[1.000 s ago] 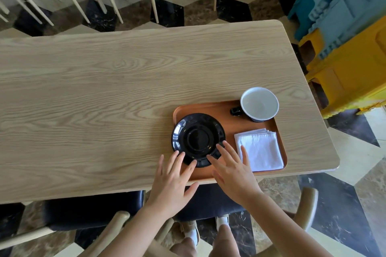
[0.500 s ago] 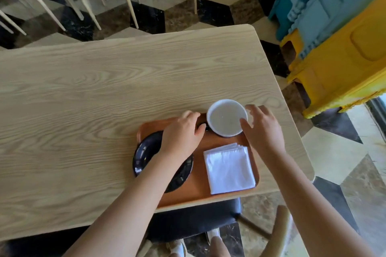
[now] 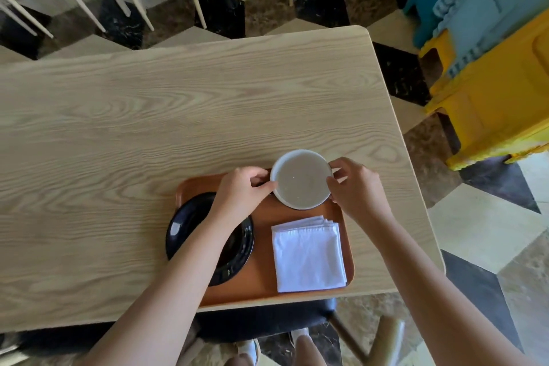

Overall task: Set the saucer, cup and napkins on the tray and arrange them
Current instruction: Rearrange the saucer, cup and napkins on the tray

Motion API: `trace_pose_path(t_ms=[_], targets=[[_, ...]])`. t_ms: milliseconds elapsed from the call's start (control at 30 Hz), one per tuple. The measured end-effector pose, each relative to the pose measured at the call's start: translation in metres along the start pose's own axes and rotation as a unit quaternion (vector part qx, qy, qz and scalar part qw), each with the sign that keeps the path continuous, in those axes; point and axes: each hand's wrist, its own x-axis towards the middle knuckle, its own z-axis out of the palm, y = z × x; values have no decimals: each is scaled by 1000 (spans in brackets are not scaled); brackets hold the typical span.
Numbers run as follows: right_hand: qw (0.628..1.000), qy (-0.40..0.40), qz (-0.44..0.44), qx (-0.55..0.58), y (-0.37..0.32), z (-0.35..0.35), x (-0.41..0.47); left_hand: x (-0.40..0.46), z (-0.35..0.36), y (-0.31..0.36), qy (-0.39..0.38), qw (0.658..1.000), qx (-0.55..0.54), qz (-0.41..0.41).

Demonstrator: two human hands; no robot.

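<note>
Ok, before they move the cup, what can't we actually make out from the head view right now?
- Cup handle: hidden under the left hand.
- Whether the cup's base sits on the tray or is lifted: the rim blocks it.
- Saucer centre: covered by the left forearm.
- Napkins: count unclear, layered edges too fine.
- Right hand: fingertips behind the cup wall.

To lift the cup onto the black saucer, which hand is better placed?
Left, probably. The left hand grips the cup on the side facing the saucer, its forearm already over it. The right hand holds the far side.
</note>
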Motion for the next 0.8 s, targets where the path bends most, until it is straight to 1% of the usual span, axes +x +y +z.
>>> trace_pose_path(t_ms=[233,433,567,633,700,767,800], targets=[[998,2,0,68,-8,16,-14,-15,-9,-14,23,1000,-12,-4],[998,7,12,62,-9,19,-23,-21,-9,-21,18,1000,4,4],[999,11,4,53,-7,20,-24,-25,-7,-21,33,999,3,14],[998,22,-9,54,-7,21,-27,-29,-6,-19,52,998,14,35],[997,39,-30,53,-2,22,-34,-36,-5,-19,97,993,19,65],[995,64,-73,17,9,23,-48,-49,-2,-24,160,982,16,98],[991,78,-103,-22,16,22,-58,-58,1,-27,184,975,24,125]])
